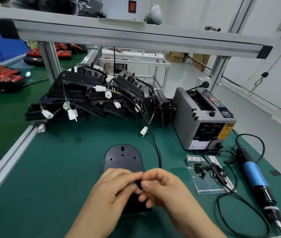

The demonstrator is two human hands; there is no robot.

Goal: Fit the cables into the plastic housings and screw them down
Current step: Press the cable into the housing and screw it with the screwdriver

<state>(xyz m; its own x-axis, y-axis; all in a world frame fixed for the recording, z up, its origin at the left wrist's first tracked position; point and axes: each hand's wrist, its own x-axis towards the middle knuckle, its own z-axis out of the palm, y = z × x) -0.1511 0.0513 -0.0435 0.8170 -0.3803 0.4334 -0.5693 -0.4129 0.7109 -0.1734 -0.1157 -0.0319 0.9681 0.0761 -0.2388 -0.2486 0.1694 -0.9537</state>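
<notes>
A black plastic housing [122, 158] lies flat on the green mat in front of me, its rounded end pointing away. Over its near half, my left hand [114, 184] and my right hand [160, 186] meet, and both pinch a small black cable fitting [138, 184] between their fingertips. A black cable [155, 143] runs from behind my right hand up to the pile at the back. Its white connector [144, 131] hangs beside it. My hands hide the near part of the housing.
A pile of black housings with white-plugged cables [93, 98] fills the back of the mat. A grey tape dispenser [203, 117] stands at right. Loose black screws lie on a card [206, 174]. A blue electric screwdriver [256, 182] lies at the right edge.
</notes>
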